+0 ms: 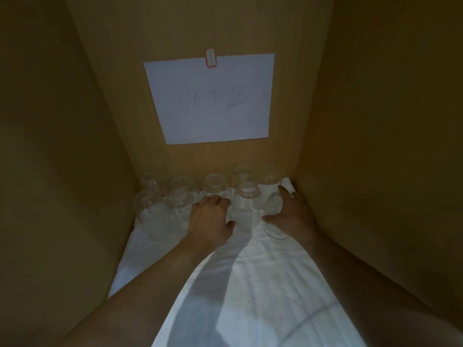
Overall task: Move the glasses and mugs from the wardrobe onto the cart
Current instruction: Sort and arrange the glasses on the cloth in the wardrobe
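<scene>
The view looks into a wooden compartment with plain light-brown panels. The left wall [57, 151] and the right wall [380, 136] stand close on both sides, and the back panel [200, 28] closes the far end. On the back panel hangs a white sheet of paper [213, 111], held at its top edge by a small white label with a red border [210, 57]. Some faint handwriting is on the paper, but it is too pale to read. A white cloth [250, 284] with wrinkles covers the bottom from near to far. The light is dim; it comes from the near side and leaves soft shadows on the cloth.
</scene>
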Motion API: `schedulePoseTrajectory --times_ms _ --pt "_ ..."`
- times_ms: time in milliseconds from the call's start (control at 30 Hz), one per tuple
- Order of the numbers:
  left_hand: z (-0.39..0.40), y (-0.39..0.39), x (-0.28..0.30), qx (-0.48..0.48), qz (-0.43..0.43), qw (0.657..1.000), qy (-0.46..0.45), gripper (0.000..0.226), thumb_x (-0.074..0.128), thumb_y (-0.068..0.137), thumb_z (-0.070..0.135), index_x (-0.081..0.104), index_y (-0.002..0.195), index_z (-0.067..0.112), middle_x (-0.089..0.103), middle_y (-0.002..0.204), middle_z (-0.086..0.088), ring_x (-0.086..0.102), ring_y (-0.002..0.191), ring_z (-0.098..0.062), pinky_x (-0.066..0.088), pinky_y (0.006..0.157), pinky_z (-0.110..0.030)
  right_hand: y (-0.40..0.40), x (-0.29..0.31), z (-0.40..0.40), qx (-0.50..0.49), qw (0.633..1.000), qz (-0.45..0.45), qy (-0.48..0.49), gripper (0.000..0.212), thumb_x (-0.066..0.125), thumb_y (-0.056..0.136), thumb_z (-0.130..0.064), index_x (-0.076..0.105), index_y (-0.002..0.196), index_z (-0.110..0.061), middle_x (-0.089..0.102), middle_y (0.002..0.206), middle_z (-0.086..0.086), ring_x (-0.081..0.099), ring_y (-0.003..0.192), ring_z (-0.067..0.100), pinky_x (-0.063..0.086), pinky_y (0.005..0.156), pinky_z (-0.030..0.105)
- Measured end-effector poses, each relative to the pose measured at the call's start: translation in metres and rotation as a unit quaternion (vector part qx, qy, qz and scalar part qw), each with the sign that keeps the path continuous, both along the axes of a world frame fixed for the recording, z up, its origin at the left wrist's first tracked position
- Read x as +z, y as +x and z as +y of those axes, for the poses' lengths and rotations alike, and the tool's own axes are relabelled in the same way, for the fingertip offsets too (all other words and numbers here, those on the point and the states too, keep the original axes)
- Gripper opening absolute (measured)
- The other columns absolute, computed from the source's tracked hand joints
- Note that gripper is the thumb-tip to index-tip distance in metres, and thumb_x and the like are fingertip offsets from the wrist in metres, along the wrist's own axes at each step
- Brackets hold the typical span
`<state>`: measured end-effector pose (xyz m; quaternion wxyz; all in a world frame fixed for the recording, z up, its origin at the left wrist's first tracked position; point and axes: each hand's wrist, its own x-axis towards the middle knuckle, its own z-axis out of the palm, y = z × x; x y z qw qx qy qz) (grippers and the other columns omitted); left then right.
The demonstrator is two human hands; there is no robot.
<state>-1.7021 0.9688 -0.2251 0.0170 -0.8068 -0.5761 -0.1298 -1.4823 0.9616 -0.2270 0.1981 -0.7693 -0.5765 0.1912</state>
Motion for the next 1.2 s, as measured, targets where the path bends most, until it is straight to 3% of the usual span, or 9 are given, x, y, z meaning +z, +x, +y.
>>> schedulePoseTrajectory --times_ms 533,1200 --pt "-0.044 0.005 0.027 0.038 -0.043 0.998 -0.019 0.060 0.066 0.091 0.049 0.051 0.143 0.023 0.056 0.139 -0.005 0.049 0.130 -0.029 0.046 0.104 -0.042 -0.006 0.022 -0.042 0.057 0.996 -0.058 0.029 0.102 0.076 0.079 -0.057 0.020 0.159 -0.026 0.023 0.160 0.011 0.025 0.146 0.033 0.033 0.114 0.041" --pt "-0.146 -0.021 0.031 0.155 -0.079 0.984 -0.033 0.067 0.071 0.090 0.047 0.048 0.146 0.019 0.051 0.144 -0.008 0.047 0.131 -0.031 0.045 0.104 -0.043 -0.052 0.014 -0.101 0.203 0.976 -0.032 0.069 0.087 0.071 0.084 -0.054 0.028 0.155 -0.027 0.028 0.158 0.010 0.026 0.143 0.034 0.034 0.110 0.042"
